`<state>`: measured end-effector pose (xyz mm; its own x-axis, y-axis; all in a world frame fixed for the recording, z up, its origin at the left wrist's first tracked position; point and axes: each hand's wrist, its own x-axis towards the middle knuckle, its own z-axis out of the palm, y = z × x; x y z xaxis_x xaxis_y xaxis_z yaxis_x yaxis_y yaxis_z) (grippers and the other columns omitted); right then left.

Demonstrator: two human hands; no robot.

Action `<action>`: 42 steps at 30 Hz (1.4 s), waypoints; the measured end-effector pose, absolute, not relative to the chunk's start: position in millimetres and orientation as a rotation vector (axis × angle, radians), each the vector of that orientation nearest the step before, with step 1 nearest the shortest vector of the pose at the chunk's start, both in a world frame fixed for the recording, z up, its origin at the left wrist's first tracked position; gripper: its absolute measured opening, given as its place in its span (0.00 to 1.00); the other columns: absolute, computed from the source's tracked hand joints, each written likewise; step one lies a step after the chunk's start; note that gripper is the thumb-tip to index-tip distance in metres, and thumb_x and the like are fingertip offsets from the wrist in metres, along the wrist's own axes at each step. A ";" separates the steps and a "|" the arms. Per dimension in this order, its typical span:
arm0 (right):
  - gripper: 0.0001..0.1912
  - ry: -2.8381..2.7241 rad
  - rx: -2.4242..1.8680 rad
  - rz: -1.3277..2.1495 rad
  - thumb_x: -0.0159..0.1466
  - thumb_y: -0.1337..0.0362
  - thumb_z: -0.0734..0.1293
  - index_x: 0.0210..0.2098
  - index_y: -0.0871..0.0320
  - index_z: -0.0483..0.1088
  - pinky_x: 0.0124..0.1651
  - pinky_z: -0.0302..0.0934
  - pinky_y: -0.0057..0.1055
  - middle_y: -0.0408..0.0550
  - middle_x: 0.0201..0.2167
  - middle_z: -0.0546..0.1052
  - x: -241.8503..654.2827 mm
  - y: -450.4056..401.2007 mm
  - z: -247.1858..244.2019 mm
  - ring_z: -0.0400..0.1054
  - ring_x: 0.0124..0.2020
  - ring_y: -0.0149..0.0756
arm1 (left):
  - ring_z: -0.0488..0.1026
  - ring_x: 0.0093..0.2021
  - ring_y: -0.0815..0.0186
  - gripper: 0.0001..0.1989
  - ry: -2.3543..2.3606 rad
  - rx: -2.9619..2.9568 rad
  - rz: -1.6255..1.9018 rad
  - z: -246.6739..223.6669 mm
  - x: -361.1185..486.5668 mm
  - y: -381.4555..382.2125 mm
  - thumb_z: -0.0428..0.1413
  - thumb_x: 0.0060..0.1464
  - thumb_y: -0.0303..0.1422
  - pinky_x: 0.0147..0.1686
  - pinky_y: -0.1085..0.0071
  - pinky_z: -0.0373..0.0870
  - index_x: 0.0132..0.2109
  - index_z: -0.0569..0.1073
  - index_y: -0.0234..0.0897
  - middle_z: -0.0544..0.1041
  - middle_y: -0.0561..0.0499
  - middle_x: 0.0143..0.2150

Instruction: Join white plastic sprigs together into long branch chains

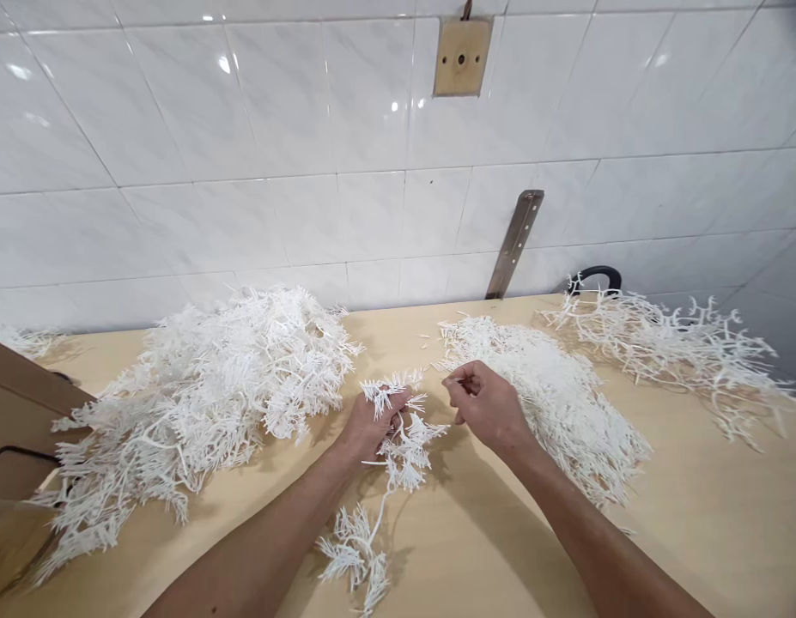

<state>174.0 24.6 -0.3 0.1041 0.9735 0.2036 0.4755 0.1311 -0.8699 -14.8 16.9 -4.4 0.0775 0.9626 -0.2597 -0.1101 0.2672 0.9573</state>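
My left hand [370,426] is closed around a white, branching artificial sprig [407,457]. Fine needle-like tips fan out above the fingers, and a thin stem hangs down to more tufts low in the view. Just to the right, my right hand [491,407] is closed in a pinch, thumb against the fingers. Whatever lies between those fingertips is too small to make out; a tiny white tip shows beside them. Behind the right hand spreads a flat heap of small white needle pieces [558,403].
A large pile of white sprigs [243,369] covers the table's left side. Bare white stems [668,343] lie at the far right. A brown cardboard box [24,403] stands at the left edge. Against the tiled wall are a metal strip [517,245] and a black loop [600,273].
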 end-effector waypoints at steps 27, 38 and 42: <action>0.12 -1.440 -1.379 1.316 0.56 0.54 0.70 0.29 0.57 0.72 0.19 0.59 0.24 0.38 0.20 0.67 146.5 17.5 -18.4 0.60 0.18 0.27 | 0.60 0.18 0.73 0.23 1.181 1.059 1.180 7.5 -5.7 5.8 0.70 0.34 0.46 0.18 0.75 0.56 0.23 0.67 0.35 0.64 0.58 0.17; 0.11 -1.438 -1.397 1.168 0.58 0.54 0.68 0.27 0.56 0.71 0.21 0.62 0.28 0.39 0.20 0.70 139.3 11.4 -12.0 0.63 0.18 0.30 | 0.60 0.20 0.73 0.24 1.242 1.077 1.223 1.7 -3.2 6.9 0.69 0.34 0.47 0.20 0.75 0.57 0.22 0.66 0.36 0.64 0.57 0.18; 0.08 -1.703 -1.277 0.652 0.62 0.62 0.66 0.27 0.57 0.72 0.33 0.63 0.32 0.45 0.26 0.75 133.9 6.2 -8.4 0.67 0.27 0.34 | 0.62 0.22 0.71 0.23 1.254 1.187 1.224 0.6 -7.1 7.8 0.65 0.40 0.50 0.24 0.73 0.60 0.22 0.67 0.36 0.66 0.55 0.19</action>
<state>133.9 6.2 -8.4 -0.0802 0.9383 0.3363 0.4741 0.3327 -0.8152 -7.1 7.8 0.6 -0.0412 0.9991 -0.0139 0.0101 0.0143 0.9998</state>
